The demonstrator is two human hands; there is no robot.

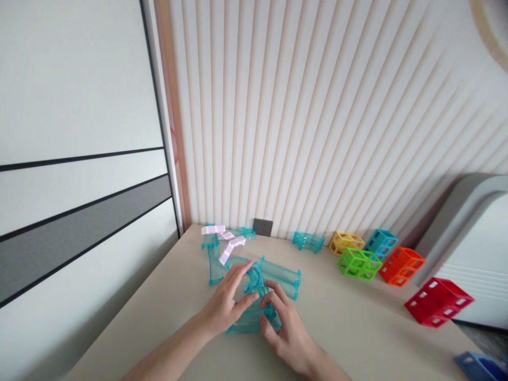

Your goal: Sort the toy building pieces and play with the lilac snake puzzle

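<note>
Several translucent teal plastic track pieces lie at the front middle of the table. My left hand (pixel 228 299) is stretched out with thumb and fingers apart, along the left side of a curved teal piece (pixel 254 276). Whether its fingertips press on that piece I cannot tell. My right hand (pixel 283 325) has its fingers curled round a small teal connector piece (pixel 270 311), partly hidden by them. Under and between the hands lies another curved teal piece (pixel 246 323). A straight teal piece (pixel 281 278) extends to the right behind my right hand.
Pale purple angled pieces (pixel 232 248) lie by a teal piece (pixel 215 270) at the back left. Another teal piece (pixel 308 242) is near the ribbed wall. Yellow (pixel 346 243), green (pixel 360 263), orange (pixel 401 266) and red (pixel 438 301) open-frame blocks stand on the right.
</note>
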